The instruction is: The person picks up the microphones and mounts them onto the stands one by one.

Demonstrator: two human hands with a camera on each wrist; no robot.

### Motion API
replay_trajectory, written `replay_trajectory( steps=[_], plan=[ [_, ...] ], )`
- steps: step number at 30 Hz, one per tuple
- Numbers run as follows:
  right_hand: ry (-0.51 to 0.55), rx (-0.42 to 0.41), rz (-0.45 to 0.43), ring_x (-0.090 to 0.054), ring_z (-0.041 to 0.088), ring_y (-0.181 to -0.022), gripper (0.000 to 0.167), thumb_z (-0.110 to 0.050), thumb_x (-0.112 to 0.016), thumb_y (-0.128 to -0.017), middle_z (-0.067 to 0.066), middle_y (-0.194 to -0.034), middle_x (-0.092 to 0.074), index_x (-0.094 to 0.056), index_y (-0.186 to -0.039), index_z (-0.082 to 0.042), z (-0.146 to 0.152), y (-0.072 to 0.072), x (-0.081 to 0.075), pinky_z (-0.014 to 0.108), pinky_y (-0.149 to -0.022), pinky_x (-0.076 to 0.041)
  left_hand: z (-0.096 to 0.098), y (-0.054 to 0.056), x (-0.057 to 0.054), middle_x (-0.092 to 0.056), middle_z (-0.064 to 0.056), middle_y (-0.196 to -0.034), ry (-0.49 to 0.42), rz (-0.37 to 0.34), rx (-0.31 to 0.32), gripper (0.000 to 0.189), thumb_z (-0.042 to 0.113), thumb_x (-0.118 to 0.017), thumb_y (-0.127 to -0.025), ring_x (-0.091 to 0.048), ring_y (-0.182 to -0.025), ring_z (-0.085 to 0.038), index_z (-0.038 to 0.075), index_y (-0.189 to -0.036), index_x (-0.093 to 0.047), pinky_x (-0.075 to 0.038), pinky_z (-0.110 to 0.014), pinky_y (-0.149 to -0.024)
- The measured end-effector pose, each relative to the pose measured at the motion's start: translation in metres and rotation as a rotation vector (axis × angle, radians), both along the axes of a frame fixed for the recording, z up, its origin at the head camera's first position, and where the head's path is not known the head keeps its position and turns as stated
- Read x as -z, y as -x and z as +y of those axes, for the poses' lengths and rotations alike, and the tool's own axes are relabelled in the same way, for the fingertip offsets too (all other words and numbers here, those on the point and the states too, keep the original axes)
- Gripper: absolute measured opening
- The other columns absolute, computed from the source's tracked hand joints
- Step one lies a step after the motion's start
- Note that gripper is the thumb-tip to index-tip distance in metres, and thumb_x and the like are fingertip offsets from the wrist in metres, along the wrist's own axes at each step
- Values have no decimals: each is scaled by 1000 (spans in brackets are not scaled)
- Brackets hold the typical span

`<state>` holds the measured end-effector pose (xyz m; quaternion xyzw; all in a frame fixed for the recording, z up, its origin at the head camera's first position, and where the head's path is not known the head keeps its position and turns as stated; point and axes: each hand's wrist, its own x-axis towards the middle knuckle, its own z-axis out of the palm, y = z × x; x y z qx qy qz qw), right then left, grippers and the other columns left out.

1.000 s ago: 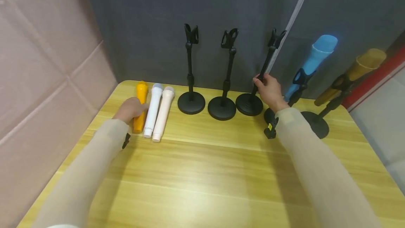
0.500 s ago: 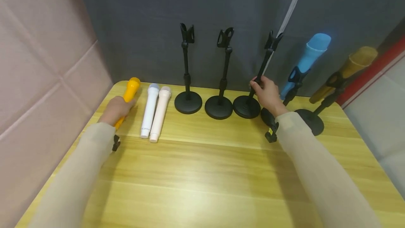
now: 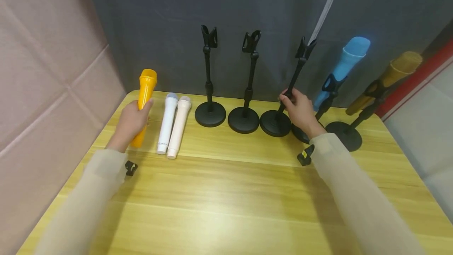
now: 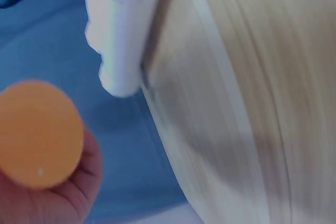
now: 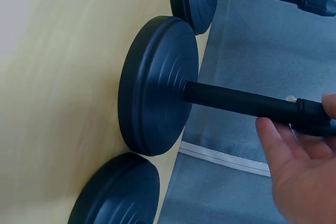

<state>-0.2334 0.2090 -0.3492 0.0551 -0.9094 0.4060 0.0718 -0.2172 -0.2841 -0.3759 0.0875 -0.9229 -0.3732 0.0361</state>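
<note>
My left hand (image 3: 131, 123) grips an orange microphone (image 3: 146, 85) by its handle, head upward, at the left end of the table. In the left wrist view the round orange end of that microphone (image 4: 39, 135) faces the camera. My right hand (image 3: 301, 111) holds the pole of a black microphone stand (image 3: 295, 74), whose clip on top has nothing in it. Seen from the right wrist, fingers and thumb close around the collar of the pole, above the round base (image 5: 157, 87). Beside the left hand lie a white microphone (image 3: 167, 123) and a pale pink microphone (image 3: 179, 129).
Two more black stands, a left one (image 3: 210, 113) and a middle one (image 3: 244, 119), have bare clips. To the right, stands carry a blue microphone (image 3: 348, 62) and a gold-brown microphone (image 3: 393, 74). A dark partition (image 3: 170, 30) rises behind the wooden table (image 3: 212, 196).
My left hand has taken hold of the orange microphone, moved it left away from the white one and raised it more upright. My right hand stays on the stand, whose base has shifted slightly nearer.
</note>
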Motion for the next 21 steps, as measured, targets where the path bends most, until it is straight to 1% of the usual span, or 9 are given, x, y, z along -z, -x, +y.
replay_trajectory(
  steps=[3, 6, 8, 11, 14, 17, 21],
  plan=[
    [-2, -9, 17, -68, 39, -115, 39, -38, -47, -107, 22, -124, -69, -57, -123, -4, 0, -4, 2, 53, -98, -54, 11, -4, -3, -59, -12, -85, -85, 34, 40, 68, 65, -40, -100, -58, -66, -21, -2, -113, -50, -48, -32, -58],
    [-13, -12, 29, -68, 39, -115, 39, -39, -46, -108, 21, -124, -69, -57, -123, -5, 0, -9, 4, 53, -95, -53, 24, -9, -6, -58, -12, -86, -150, 69, 94, 62, 58, -43, -102, -57, -64, -18, -2, -116, -49, -49, -30, -57],
    [-16, -19, 38, -66, 39, -118, 39, -38, -46, -108, 22, -124, -68, -57, -124, -4, -1, -11, 6, 53, -96, -53, 33, -14, -9, -57, -12, -87, -177, 82, 122, 62, 57, -42, -103, -57, -63, -16, -1, -123, -45, -49, -28, -57],
    [-19, -27, 56, -66, 40, -120, 38, -36, -46, -108, 22, -123, -68, -57, -123, -3, -1, -16, 8, 54, -97, -53, 48, -22, -14, -57, -13, -86, -224, 89, 123, 66, 59, -40, -103, -59, -61, -18, 1, -134, -36, -51, -28, -58],
    [-21, -34, 65, -67, 39, -117, 36, -34, -47, -108, 23, -122, -68, -57, -122, -2, -2, -21, 8, 55, -97, -54, 61, -29, -19, -56, -13, -86, -276, 99, 117, 68, 60, -40, -103, -61, -61, -20, 1, -136, -29, -53, -28, -59],
    [-37, -39, 49, -68, 40, -115, 37, -36, -47, -108, 23, -122, -69, -57, -123, -3, -2, -27, 7, 55, -96, -54, 72, -35, -21, -57, -14, -91, -300, 127, 131, 64, 57, -41, -104, -61, -62, -19, -1, -130, -32, -53, -26, -60],
    [-62, -43, 21, -67, 38, -119, 38, -39, -46, -108, 21, -124, -68, -57, -124, -7, -2, -35, 6, 55, -98, -52, 83, -40, -23, -61, -19, -102, -264, 167, 178, 59, 53, -40, -106, -62, -72, -20, -2, -126, -45, -53, -24, -65]
  ],
)
